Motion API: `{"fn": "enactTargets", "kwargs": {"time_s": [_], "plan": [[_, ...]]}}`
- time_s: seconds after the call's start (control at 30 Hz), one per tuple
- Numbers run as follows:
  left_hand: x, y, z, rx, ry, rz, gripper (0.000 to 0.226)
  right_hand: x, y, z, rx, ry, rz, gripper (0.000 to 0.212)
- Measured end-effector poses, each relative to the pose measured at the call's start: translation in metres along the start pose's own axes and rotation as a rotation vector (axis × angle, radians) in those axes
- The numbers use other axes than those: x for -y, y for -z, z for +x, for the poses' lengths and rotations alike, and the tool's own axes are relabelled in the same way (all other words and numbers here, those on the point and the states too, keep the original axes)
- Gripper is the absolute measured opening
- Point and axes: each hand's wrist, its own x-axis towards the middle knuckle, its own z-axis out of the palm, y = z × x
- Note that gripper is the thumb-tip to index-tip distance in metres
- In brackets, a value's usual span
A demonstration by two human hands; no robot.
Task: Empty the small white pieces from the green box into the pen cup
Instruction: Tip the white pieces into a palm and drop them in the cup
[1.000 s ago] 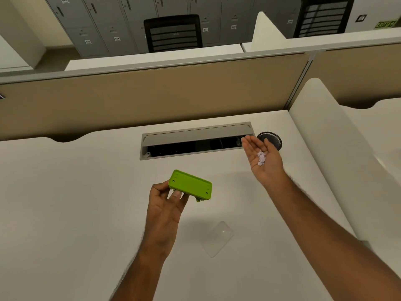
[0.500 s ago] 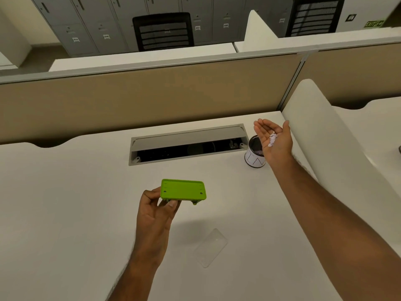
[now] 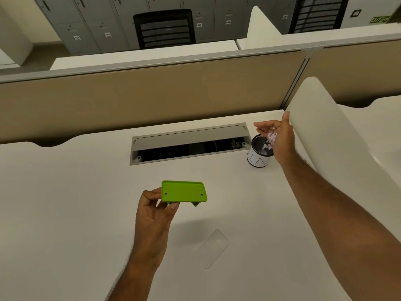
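The right hand (image 3: 280, 135), fingers spread, tipped white pieces (image 3: 271, 139) over the pen cup (image 3: 258, 158); best kept centred above its rim. The left hand (image 3: 156, 213) gripped the green box (image 3: 184, 191).

A clear flat lid (image 3: 212, 248) lies on the white tabletop (image 3: 65, 213) near its front edge. A grey cable tray (image 3: 188, 143) is sunk along the far edge, below a tan partition (image 3: 152, 94). Beyond stand a black chair (image 3: 165, 29) and grey lockers (image 3: 97, 20).
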Motion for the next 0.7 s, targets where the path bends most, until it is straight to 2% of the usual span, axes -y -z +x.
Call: {"fn": "enactTargets", "kwargs": {"time_s": [0.27,0.4,0.57,0.7], "plan": [[0.003,0.004,0.001,0.007,0.007,-0.026,0.037,0.001,0.005,-0.003,0.061,0.073,-0.148,0.083],[0.001,0.005,0.000,-0.001,0.031,-0.009,0.065,0.001,0.008,-0.007,0.086,0.094,-0.218,0.081],[-0.001,0.004,-0.002,-0.001,0.025,-0.006,0.064,0.010,0.004,-0.017,0.109,-0.005,-0.316,0.067],[-0.001,0.003,-0.003,-0.006,0.029,-0.004,0.059,0.014,0.005,-0.025,0.163,-0.025,-0.328,0.083]]}}
